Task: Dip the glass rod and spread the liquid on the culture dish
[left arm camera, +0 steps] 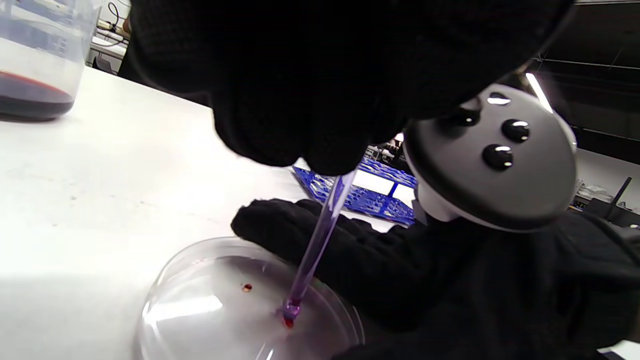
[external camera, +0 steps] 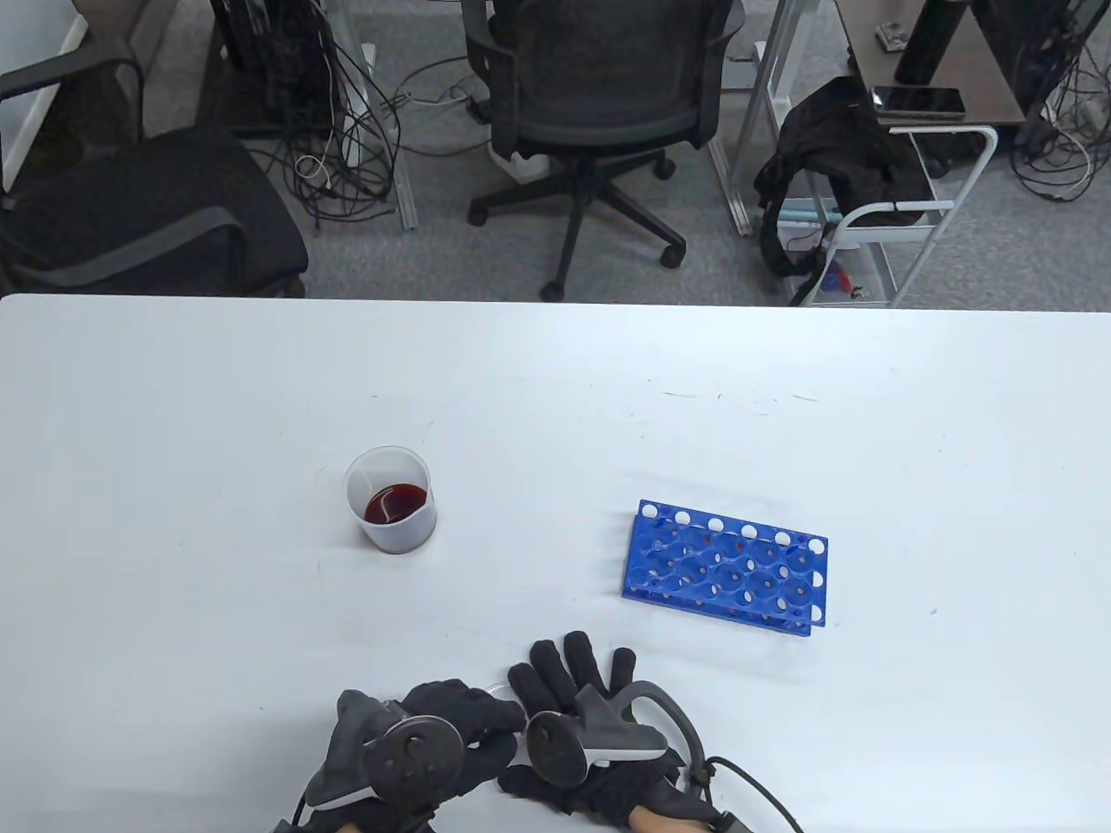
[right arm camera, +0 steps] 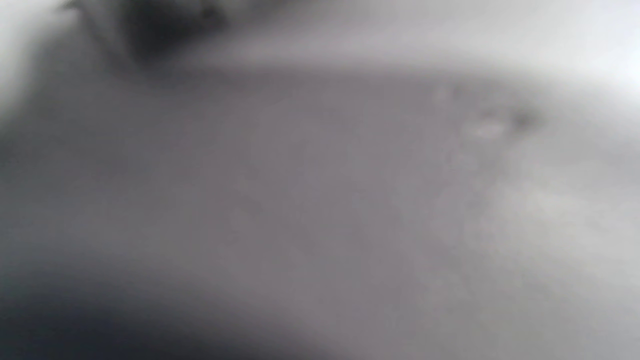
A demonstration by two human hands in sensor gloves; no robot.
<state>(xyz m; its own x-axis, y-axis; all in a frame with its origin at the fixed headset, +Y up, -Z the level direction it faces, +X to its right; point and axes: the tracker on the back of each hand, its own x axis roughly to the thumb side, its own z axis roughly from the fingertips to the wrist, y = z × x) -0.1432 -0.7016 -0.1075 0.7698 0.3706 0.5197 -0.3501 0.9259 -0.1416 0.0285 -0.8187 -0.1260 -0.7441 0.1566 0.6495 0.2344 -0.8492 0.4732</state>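
Note:
My left hand (external camera: pixel 451 720) (left arm camera: pixel 310 100) grips a clear glass rod (left arm camera: pixel 317 245) and holds it tilted, its tip on the floor of a clear culture dish (left arm camera: pixel 200 310) with a red drop at the tip. A second small red drop (left arm camera: pixel 247 287) lies in the dish. My right hand (external camera: pixel 573 685) (left arm camera: pixel 310 240) lies flat with fingers spread, resting against the dish's far rim. In the table view the dish is almost wholly hidden under both hands. A plastic beaker (external camera: pixel 391 510) (left arm camera: pixel 35 55) with dark red liquid stands further back on the left. The right wrist view is a grey blur.
A blue test-tube rack (external camera: pixel 725 568) (left arm camera: pixel 360 195) lies on the white table (external camera: pixel 174 390) to the right of the hands. Office chairs, cables and a cart stand beyond the table's far edge.

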